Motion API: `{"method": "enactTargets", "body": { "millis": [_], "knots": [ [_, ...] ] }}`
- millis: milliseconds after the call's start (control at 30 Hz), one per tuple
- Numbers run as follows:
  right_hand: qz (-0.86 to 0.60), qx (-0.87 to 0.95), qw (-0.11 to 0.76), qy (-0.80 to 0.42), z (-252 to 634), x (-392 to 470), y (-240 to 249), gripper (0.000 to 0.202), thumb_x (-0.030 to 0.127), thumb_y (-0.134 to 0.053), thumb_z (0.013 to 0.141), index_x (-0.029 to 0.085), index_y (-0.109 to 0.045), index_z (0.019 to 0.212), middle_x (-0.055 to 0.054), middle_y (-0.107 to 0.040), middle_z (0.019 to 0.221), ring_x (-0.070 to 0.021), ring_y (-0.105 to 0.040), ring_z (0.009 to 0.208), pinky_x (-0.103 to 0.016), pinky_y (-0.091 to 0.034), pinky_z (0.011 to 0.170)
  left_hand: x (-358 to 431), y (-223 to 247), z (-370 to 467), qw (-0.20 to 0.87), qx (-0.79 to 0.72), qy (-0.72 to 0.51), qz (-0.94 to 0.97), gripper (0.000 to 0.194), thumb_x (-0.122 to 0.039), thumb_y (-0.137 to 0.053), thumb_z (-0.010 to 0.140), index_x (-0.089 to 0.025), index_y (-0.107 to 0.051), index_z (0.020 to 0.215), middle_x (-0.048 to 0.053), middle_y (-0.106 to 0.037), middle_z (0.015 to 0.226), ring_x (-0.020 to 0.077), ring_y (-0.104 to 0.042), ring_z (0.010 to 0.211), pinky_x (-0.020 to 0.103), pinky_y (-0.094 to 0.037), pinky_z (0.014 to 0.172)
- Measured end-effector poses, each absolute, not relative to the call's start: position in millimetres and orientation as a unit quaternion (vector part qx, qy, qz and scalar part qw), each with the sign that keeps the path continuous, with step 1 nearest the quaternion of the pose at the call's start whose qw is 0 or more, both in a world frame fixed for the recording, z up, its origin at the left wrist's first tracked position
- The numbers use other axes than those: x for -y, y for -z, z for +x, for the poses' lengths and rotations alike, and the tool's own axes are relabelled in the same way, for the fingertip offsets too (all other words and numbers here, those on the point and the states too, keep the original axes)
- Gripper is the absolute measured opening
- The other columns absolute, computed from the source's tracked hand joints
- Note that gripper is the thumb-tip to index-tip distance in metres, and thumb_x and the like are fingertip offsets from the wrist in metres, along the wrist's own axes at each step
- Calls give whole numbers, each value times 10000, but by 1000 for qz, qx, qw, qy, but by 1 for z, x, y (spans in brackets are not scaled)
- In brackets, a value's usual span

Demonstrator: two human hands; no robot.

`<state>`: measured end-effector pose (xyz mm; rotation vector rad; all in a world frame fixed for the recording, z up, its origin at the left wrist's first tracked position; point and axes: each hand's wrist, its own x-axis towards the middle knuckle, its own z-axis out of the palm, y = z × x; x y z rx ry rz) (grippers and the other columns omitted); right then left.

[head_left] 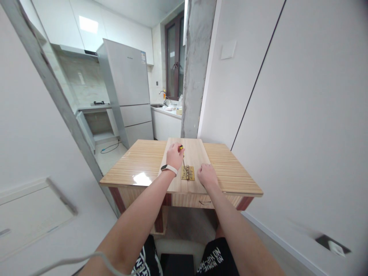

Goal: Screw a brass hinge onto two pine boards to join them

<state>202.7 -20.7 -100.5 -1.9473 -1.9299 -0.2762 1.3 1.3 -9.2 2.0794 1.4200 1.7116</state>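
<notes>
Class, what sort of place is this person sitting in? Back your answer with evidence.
Probably a home, at a table beside the kitchen. The tall fridge, the curved tap by the sink and the open cabinet below the counter all point to a kitchen.

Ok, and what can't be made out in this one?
Head view: part of the screwdriver, hidden by the left hand.
Head view: whether the screwdriver's tip touches the hinge; too small.
Head view: whether any screws sit in the hinge; too small.
Head view: whether the right hand holds anything; its curled fingers hide that.
Head view: the print on the refrigerator sticker; too small.
</notes>
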Motion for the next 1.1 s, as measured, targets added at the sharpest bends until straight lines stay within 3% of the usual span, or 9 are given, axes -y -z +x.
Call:
{"method": "enactTargets", "body": {
  "millis": [267,433,667,1100],
  "knots": [
    [-699,684,189,84,203,20,100,289,248,-454,980,126,-707,1045,-181,-707,1089,-276,-556,1091,-350,-346,973,-1,8,0,70,-452,-557,693,239,-128,-644,914,-219,-640,1135,75,-677,1057,199,-658,916,345,-535,860],
    [-700,683,191,83,203,21,100,288,246,-448,983,134,-708,1037,-172,-706,1097,-272,-554,1094,-345,-341,978,0,11,-3,78,-454,-562,687,166,-151,-628,935,-214,-655,1086,73,-656,1052,167,-659,846,314,-550,826],
    [-701,684,181,89,202,23,97,282,248,-456,983,130,-706,1042,-170,-711,1096,-272,-553,1101,-341,-346,977,2,7,-6,47,-483,-552,678,154,-230,-743,883,-216,-673,1020,53,-645,996,166,-641,807,319,-532,817],
    [-706,679,179,88,201,25,94,279,245,-462,988,130,-710,1045,-170,-714,1112,-267,-558,1104,-336,-360,979,4,3,-2,50,-485,-545,683,117,-174,-688,899,-213,-666,1006,51,-661,968,178,-635,844,320,-510,833]
  ]
}}
